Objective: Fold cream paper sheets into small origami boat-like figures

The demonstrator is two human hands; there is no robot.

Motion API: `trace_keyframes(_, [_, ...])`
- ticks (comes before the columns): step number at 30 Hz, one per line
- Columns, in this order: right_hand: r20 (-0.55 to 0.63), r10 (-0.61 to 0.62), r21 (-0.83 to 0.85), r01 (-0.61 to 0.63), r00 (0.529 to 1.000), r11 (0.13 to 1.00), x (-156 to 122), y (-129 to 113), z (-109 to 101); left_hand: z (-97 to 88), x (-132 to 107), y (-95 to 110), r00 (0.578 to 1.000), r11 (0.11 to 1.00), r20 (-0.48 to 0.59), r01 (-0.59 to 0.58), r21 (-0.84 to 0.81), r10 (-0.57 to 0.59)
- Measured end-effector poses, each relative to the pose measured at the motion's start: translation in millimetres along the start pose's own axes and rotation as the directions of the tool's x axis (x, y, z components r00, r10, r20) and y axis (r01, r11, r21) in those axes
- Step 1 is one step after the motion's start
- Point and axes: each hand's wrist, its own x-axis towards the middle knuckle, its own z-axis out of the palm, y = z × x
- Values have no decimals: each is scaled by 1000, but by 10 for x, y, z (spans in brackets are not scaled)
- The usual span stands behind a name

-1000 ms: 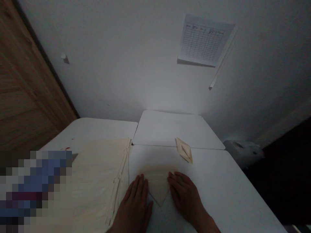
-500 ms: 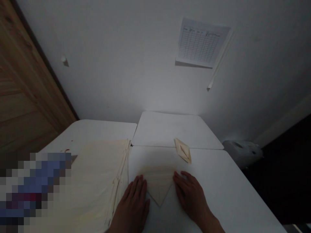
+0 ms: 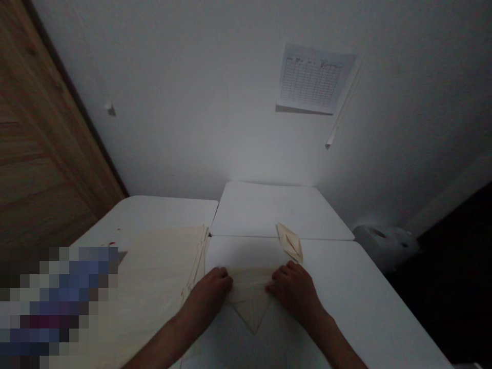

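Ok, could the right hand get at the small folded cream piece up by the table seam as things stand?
Probably yes. The right hand rests on the folded triangular piece, and the small folded cream piece lies just beyond its fingertips, with nothing visible between them. It would only need to lift and reach forward.

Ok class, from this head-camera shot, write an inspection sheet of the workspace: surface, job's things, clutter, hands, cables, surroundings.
Surface: white tabletops set edge to edge; a red mark on the left one.
Job's things: cream triangle under the hands; small folded piece beyond it; cream stack to its left.
Clutter: blurred blue item at lower left, too blurred to identify.
Hands: left hand and right hand both on the triangle's upper part.
Cables: nothing seen.
Surroundings: wooden panel at left; printed chart on the wall; white object at right.
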Motion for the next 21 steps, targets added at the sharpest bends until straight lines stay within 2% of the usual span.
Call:
trace_keyframes(6, [81, -55, 153, 42, 995, 987, 220, 71, -107, -8, 136, -175, 999, 997, -36, -8, -73, 5])
trace_keyframes(11, [179, -33, 223, -7, 983, 975, 278, 149, -71, 9, 125, -197, 999, 995, -44, 17, -103, -22])
trace_keyframes(16, [224, -22, 258, -38, 974, 965, 326, 206, -57, 23, 138, -234, 998, 988, -24, 47, -145, -51])
trace_keyframes(21, [253, -54, 299, -25, 966, 954, 334, 202, -75, 15, 106, -253, 999, 983, -30, 17, -185, -23])
